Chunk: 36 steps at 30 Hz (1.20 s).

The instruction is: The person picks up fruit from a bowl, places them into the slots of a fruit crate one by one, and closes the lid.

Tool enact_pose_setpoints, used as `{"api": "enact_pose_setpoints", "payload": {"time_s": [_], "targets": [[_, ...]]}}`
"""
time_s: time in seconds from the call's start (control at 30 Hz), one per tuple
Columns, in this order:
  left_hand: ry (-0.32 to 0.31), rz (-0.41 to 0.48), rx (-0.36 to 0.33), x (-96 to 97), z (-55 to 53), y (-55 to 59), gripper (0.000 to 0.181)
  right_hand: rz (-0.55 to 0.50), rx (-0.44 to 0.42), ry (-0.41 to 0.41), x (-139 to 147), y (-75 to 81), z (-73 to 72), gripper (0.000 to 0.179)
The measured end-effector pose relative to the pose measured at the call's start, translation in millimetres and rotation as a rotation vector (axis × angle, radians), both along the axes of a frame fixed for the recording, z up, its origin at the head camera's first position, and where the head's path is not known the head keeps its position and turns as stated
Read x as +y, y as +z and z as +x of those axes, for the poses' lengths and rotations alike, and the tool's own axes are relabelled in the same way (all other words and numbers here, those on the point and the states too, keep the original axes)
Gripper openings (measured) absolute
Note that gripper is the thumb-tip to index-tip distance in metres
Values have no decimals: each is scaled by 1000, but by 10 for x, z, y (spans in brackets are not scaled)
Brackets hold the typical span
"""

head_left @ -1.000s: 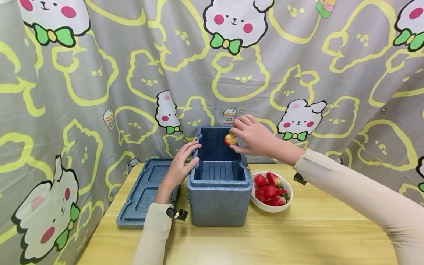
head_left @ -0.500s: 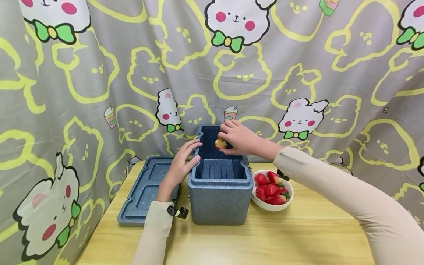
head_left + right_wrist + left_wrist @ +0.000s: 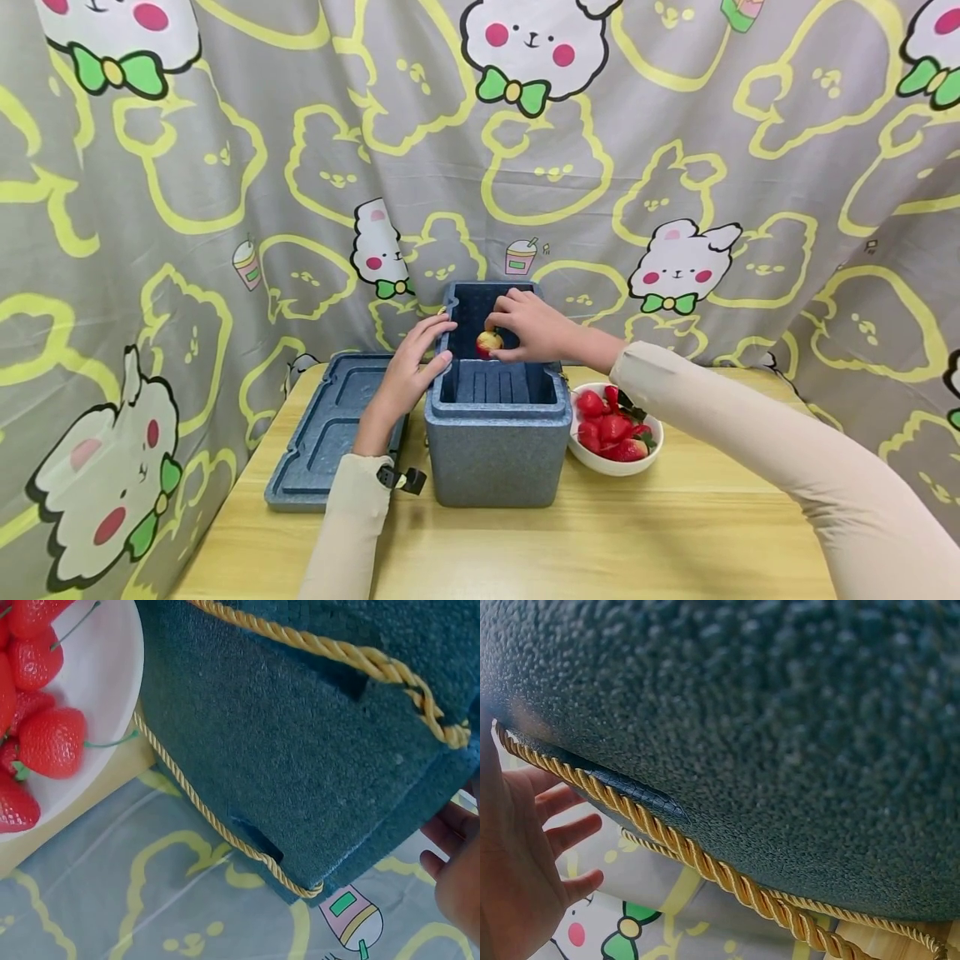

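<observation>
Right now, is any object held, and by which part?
The right hand holds a yellow and red fruit by its right side, in the head view; the left hand touches the box.

In the head view, the right hand (image 3: 528, 329) covers part of the yellow-and-red fruit (image 3: 489, 343), too small to tell its kind. That hand also hides a stretch of the foam box's right wall (image 3: 557, 387), and the near rim (image 3: 498, 415) screens the nearest part of the inside. The left sleeve (image 3: 348, 521) covers the lid's (image 3: 303, 454) near right corner. The left wrist view blurs the box toward the top and crops the left hand (image 3: 517, 862). The right wrist view crops the white bowl (image 3: 120, 660) and the right hand.
</observation>
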<state>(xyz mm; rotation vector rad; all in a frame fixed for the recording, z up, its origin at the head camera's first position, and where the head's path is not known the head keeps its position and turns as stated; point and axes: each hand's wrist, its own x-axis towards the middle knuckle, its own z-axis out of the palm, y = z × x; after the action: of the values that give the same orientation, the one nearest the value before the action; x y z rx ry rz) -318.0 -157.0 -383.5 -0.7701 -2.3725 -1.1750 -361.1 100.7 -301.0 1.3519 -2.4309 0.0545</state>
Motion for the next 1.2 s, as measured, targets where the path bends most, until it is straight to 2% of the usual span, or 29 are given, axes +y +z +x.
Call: {"api": "enact_pose_setpoints", "payload": {"time_s": [0.37,0.73,0.93,1.2], "targets": [[-16,10,15,-7,-20,-11,46,-26,-24,-35,1,-58,30,36],[-20,8,25,-4,-8,4,46,-160,-106,-61,38,-16,54,35],[-9,6,4,-6,-7,1,46,-232,-97,-40,95,16,76,35],[-17,18,17,-3,-16,-6,45,-382,-100,-39,277,47,106,40]]}}
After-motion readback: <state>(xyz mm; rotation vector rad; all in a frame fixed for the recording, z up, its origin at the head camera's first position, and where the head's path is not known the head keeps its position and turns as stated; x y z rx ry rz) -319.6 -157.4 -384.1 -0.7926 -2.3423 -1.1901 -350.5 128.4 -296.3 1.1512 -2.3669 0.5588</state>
